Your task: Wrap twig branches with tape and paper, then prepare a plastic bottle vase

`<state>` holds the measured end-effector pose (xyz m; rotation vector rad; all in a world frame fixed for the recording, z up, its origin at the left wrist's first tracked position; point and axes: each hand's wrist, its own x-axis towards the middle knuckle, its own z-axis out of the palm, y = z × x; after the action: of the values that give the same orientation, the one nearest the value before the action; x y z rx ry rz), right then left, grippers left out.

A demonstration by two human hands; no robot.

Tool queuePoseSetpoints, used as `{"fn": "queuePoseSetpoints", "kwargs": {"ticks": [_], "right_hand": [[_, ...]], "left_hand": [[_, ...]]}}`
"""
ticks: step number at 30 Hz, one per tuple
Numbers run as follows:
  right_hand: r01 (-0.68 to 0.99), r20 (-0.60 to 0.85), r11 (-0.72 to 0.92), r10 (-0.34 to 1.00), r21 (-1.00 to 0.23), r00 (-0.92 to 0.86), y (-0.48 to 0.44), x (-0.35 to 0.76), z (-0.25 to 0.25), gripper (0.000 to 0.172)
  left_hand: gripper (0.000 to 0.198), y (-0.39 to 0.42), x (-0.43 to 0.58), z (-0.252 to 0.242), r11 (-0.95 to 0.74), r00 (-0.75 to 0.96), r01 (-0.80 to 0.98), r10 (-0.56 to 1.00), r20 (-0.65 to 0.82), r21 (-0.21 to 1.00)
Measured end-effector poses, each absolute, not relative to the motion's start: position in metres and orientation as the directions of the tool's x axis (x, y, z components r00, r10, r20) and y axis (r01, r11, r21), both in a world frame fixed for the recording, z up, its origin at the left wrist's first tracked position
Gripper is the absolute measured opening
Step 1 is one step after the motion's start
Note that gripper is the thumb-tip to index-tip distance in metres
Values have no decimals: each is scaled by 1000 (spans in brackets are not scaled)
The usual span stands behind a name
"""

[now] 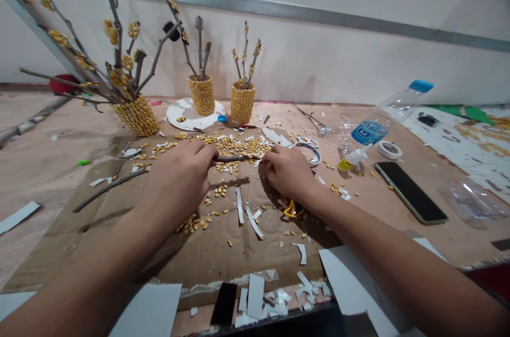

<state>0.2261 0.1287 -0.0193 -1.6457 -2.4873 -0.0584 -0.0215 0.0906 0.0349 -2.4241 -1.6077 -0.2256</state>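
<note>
My left hand (179,180) is closed around a thin dark twig (233,158) that lies level above the cardboard sheet (223,252). My right hand (287,171) is closed at the twig's other end, fingers curled; whether it pinches the twig or a kernel I cannot tell. Loose corn kernels (231,144) lie scattered under and behind the twig. A second, longer stick (107,188) rests on the cardboard left of my left hand.
Three kernel-covered pots with twigs stand behind: a large one (136,115), two smaller (202,94) (242,103). To the right lie a glue bottle (353,158), clear plastic bottle (382,114), tape roll (389,150) and phone (410,191). White paper scraps (255,294) litter the front edge.
</note>
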Motion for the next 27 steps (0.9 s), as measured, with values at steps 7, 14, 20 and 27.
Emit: {"fn": "queuePoseSetpoints", "kwargs": {"ticks": [7,14,20,27], "right_hand": [[905,87,423,904,-33,-419,124,225,-14,22],[884,58,468,882,6,-468,124,227,-21,20],[901,123,431,898,-45,-423,124,229,-18,23],[658,545,672,711,-340,-445,111,236,-6,16]], "left_hand": [[25,90,-20,36,-384,388,921,887,251,-69],[24,88,-19,34,-385,383,922,889,253,-42],[23,88,-18,33,-367,364,930,902,232,-32],[21,87,-16,31,-389,382,921,889,252,-23]]}}
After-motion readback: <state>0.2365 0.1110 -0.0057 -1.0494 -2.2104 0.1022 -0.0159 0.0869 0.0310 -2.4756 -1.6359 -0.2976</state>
